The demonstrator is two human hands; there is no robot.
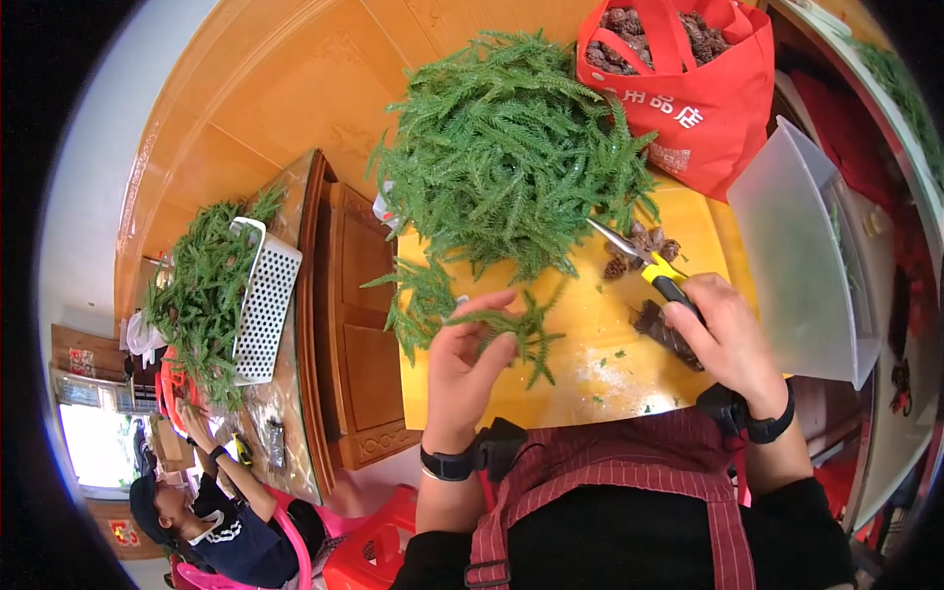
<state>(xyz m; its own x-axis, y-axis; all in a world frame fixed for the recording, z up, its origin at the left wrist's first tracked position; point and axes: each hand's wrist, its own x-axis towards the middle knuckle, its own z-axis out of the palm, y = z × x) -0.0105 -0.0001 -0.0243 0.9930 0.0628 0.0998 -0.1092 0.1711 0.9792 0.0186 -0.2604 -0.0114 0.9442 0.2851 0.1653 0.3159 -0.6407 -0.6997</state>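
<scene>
My left hand (464,372) is at the front left of the yellow table (570,388), fingers curled round a small green fir sprig (536,339). Its needled tips stick out to the right of my thumb. In my right hand (730,336) is a pair of long-nose pliers (661,275) with yellow and black handles. Their jaws point up and left, towards a large heap of green fir sprigs (511,147). A few brown pinecones (644,239) lie beside the jaws. Below the pliers sits a dark bundle (666,339), partly hidden by my right hand.
A red bag (723,123) of pinecones stands behind at the right, beside a translucent plastic bin (801,261). More sprigs (418,300) lie left of the heap. At another table on the left, a person (236,526) reaches towards a white perforated basket (267,315) and greenery.
</scene>
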